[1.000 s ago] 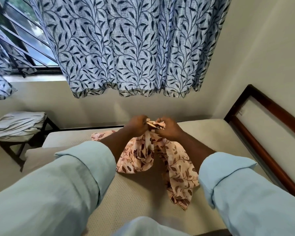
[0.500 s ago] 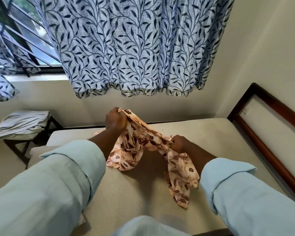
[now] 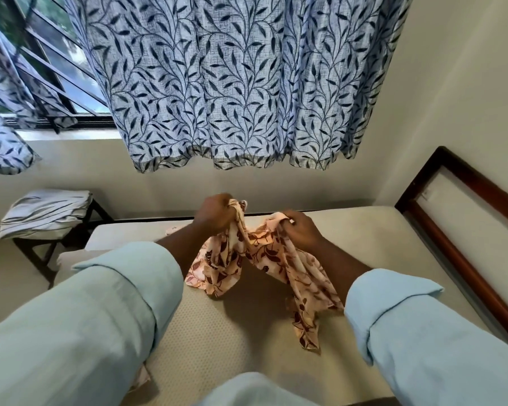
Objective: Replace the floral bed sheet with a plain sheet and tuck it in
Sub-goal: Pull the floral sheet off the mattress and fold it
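Bare cream mattress (image 3: 217,341) fills the head view under a leaf-print curtain (image 3: 232,83), a dark wooden bed frame (image 3: 464,259) along its right side. Both hands hold the floral sheet (image 3: 261,259) bunched above the mattress — left hand (image 3: 216,213) and right hand (image 3: 301,230) each curl their fingers around a gathered fold. Folded plain sheet (image 3: 43,213) lies on a stool (image 3: 71,238) at left.

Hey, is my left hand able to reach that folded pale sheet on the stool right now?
Probably not yet: the left hand grips the floral sheet, and the folded sheet sits on the stool beyond the mattress. Nothing blocks the path.
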Motion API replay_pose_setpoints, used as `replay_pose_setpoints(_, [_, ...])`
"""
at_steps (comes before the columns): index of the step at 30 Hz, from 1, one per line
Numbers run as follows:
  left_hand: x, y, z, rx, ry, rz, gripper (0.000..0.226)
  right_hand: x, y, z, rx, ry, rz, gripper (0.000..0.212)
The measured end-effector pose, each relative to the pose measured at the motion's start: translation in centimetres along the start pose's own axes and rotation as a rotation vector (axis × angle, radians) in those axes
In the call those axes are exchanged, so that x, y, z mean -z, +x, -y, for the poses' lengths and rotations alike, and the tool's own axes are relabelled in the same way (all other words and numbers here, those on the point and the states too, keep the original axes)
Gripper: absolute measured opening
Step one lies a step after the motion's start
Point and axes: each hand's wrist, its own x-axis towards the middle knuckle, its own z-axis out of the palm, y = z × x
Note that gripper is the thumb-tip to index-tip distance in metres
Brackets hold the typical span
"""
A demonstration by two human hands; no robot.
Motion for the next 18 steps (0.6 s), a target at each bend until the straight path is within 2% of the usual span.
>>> replay_pose_setpoints(4, [-1.5, -0.5, -2.7, -0.142, 0.052, 0.205, 0.029, -0.7, 0.9, 2.9, 0.147, -0.033, 0.101, 0.023])
replay_pose_setpoints(7, [-2.1, -0.6, -4.4, -0.193, 0.058, 0.318, 0.014, -0.7, 1.2, 3.9, 0.142, -0.026, 0.124, 0.032])
replay_pose_setpoints(9, [-1.8, -0.6, -5.0, -0.211, 0.043, 0.373, 0.002, -0.3, 1.1, 4.0, 0.125, -0.024, 0.128, 0.028])
replay_pose_setpoints(10, [-1.7, -0.5, -5.1, -0.221, 0.039, 0.396, 0.004, -0.1, 1.1, 3.9, 0.114, -0.023, 0.127, 0.026])
replay_pose_setpoints(13, [-1.7, -0.3, -5.0, -0.211, 0.096, 0.370, 0.012, 0.4, 1.1, 3.7, 0.062, -0.012, 0.124, 0.030])
replay_pose_setpoints(15, [-2.1, -0.1, -4.7, -0.186, 0.122, 0.315, 0.009, 0.6, 1.1, 3.5, 0.035, -0.028, 0.109, 0.032])
replay_pose_setpoints(18, [-1.7, -0.2, -4.5, -0.146, 0.070, 0.259, 0.011, 0.9, 0.6, 2.6, 0.002, -0.030, 0.141, 0.029])
